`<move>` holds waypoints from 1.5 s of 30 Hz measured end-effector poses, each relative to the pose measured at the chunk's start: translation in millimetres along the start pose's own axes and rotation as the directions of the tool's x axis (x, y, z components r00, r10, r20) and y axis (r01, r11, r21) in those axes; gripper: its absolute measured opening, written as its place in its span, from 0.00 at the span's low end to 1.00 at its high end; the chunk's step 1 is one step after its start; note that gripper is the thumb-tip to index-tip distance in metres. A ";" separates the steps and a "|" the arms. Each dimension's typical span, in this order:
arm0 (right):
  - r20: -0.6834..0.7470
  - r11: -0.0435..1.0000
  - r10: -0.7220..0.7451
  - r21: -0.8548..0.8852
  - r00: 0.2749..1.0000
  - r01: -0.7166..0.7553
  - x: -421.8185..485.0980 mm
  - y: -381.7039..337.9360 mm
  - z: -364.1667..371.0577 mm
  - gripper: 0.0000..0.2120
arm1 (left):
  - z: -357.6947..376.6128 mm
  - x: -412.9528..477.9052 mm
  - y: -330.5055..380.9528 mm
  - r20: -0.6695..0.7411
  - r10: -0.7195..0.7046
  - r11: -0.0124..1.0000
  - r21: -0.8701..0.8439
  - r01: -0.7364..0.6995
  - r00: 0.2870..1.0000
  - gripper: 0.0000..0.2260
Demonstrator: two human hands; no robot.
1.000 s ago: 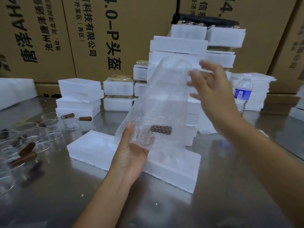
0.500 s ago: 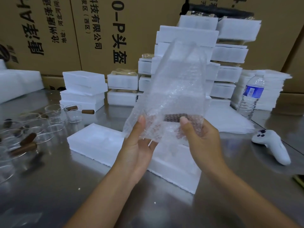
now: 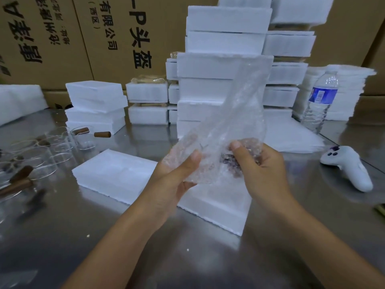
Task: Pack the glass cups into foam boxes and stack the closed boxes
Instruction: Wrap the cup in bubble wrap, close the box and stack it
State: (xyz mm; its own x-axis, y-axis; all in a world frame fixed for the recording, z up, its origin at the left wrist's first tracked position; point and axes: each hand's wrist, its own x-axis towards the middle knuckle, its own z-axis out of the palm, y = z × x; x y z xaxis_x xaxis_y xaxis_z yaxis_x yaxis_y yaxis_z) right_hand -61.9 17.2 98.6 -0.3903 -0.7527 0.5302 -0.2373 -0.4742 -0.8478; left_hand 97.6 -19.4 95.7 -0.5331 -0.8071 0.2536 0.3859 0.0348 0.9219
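Both hands hold a clear bubble-wrap bag (image 3: 231,113) upright over a flat white foam box (image 3: 116,174) lying on the steel table. My left hand (image 3: 177,178) pinches the bag's lower left edge. My right hand (image 3: 258,163) grips its lower right, fingers curled round a small dark item inside the wrap. Several glass cups (image 3: 39,155) with brown wooden handles stand at the left. Closed foam boxes (image 3: 225,42) are stacked in a tall pile behind the bag.
Lower foam stacks (image 3: 95,101) sit at the back left. A water bottle (image 3: 320,101) and thin foam sheets (image 3: 291,132) are at the right. A white controller (image 3: 350,167) lies on the table at the right. Cardboard cartons (image 3: 62,38) form the back wall.
My right hand came down from the top of the bag to its lower right and closed round the dark item inside. The bag's upper part now leans right.
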 end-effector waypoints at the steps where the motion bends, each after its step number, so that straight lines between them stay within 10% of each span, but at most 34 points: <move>1: -0.002 1.000 -0.001 -0.005 1.000 0.001 -0.3 1.5 -0.2 0.10 | 1.0 -0.8 -1.2 0.005 -0.001 0.999 0.037 0.001 1.000 0.45; 25: 0.180 0.994 -0.038 -0.095 0.983 0.056 -8.6 -20.1 -12.3 0.05 | 11.0 -8.9 -7.0 0.104 0.094 0.890 0.436 -0.130 0.990 0.26; 34: 0.372 0.898 -0.077 -0.377 0.925 0.227 -14.9 -16.4 -8.9 0.25 | 16.9 -10.3 -6.3 0.021 0.283 0.798 0.550 -0.248 0.959 0.27; 40: 0.153 0.866 -0.398 -0.263 0.904 0.426 -19.8 -20.2 -2.5 0.05 | 17.4 -11.6 -1.9 -0.063 0.269 0.836 0.510 -0.200 0.961 0.22; 45: 0.234 0.643 -0.630 -0.378 0.740 0.666 -25.2 -17.2 0.0 0.18 | 17.5 -11.7 -1.7 -0.071 0.239 0.858 0.482 -0.176 0.969 0.22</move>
State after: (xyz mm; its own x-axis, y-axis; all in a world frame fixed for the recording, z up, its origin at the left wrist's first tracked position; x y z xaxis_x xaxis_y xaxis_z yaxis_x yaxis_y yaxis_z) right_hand -48.0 44.3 99.8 0.0691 -0.3658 0.9281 -0.7486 -0.6340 -0.1941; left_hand 90.0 0.3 96.3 -0.3711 -0.8150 0.4450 0.0622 0.4564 0.8876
